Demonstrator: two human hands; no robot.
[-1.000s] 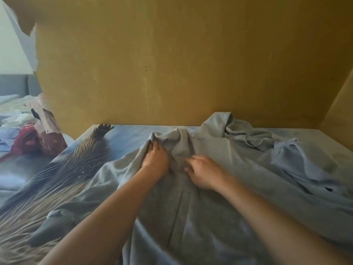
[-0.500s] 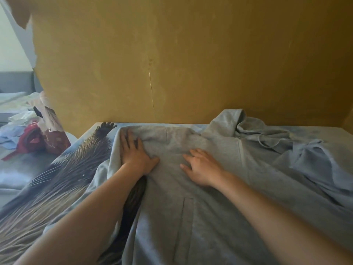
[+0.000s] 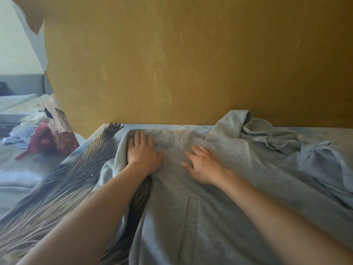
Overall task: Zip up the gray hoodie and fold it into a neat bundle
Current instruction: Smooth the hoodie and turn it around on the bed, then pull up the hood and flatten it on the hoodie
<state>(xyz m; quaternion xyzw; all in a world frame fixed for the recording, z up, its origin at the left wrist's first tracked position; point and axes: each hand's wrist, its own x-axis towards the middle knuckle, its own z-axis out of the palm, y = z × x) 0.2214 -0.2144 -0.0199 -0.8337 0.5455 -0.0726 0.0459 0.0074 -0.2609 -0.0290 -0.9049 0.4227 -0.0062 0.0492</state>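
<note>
The gray hoodie (image 3: 219, 207) lies spread across the bed, its hood (image 3: 254, 127) bunched at the far right against the wall and a zip line running down its front. My left hand (image 3: 142, 153) lies flat with straight fingers on the hoodie's far left edge. My right hand (image 3: 202, 163) presses flat on the fabric a little to its right. A slit pocket shows on the near part of the cloth. A crumpled sleeve (image 3: 321, 161) lies at the right.
The bed cover (image 3: 63, 184) has a printed spiny animal on it. An ochre wall (image 3: 191, 64) stands right behind the bed. To the left, a second bed holds a red bag (image 3: 44, 138) and loose pale clothes (image 3: 19, 134).
A second ago both hands gripped bunched fabric at the middle. They have since spread it out flat; my left hand slid left and away, and both palms now lie open on the cloth.
</note>
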